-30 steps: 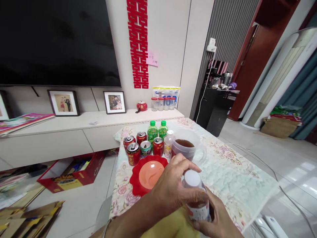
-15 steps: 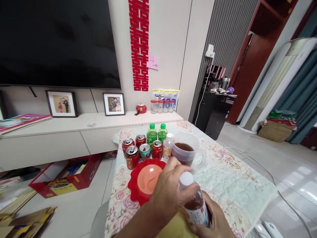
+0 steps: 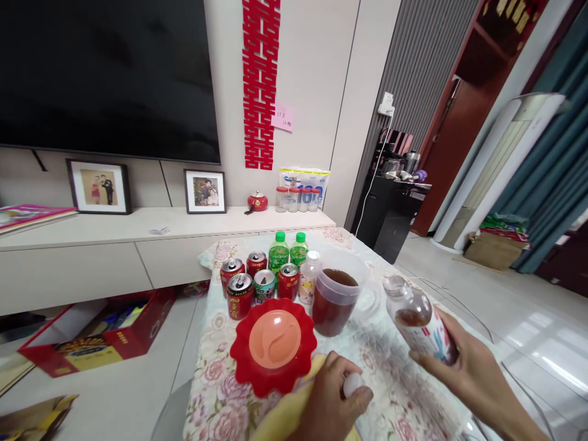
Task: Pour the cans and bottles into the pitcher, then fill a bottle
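Note:
Near the front middle of the table, my left hand (image 3: pixel 328 395) pinches a white bottle cap (image 3: pixel 352 385) between thumb and fingers. Over at the right, my right hand (image 3: pixel 466 364) is wrapped round a clear plastic bottle (image 3: pixel 425 327). Its mouth is uncapped and leans to the left, with brown liquid inside. A translucent pitcher (image 3: pixel 335 309) of brown liquid stands between the bottle and the drinks. To the left of my left hand are a red scalloped bowl (image 3: pixel 275 383) with an orange inside and a yellow cloth (image 3: pixel 282 413), partly under my hand.
Several opened drink cans (image 3: pixel 239 297), two green-capped bottles (image 3: pixel 278 250) and a white-capped bottle (image 3: pixel 309 278) stand behind the bowl. A flowered cloth (image 3: pixel 220 373) covers the table. A red box (image 3: pixel 98 340) lies on the floor at left; a cable (image 3: pixel 452 295) runs along the right.
The cap has come off the bottle and is in my left hand. My right hand has carried the bottle to the right and raised it, its mouth leaning left. The hands have separated.

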`<act>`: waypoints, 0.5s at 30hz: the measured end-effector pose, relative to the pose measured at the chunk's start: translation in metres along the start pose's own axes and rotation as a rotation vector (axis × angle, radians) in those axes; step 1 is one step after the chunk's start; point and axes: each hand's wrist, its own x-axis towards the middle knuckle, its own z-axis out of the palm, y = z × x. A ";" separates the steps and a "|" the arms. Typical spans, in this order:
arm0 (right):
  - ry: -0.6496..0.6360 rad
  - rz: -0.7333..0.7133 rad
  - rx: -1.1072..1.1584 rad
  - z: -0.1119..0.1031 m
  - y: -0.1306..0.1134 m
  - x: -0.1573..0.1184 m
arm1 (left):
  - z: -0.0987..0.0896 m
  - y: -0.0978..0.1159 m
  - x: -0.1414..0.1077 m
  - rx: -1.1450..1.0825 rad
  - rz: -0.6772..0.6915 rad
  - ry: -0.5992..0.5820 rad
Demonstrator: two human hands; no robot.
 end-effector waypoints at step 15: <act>-0.149 -0.367 -0.427 -0.026 -0.014 0.093 | 0.003 -0.013 0.002 0.008 -0.051 -0.009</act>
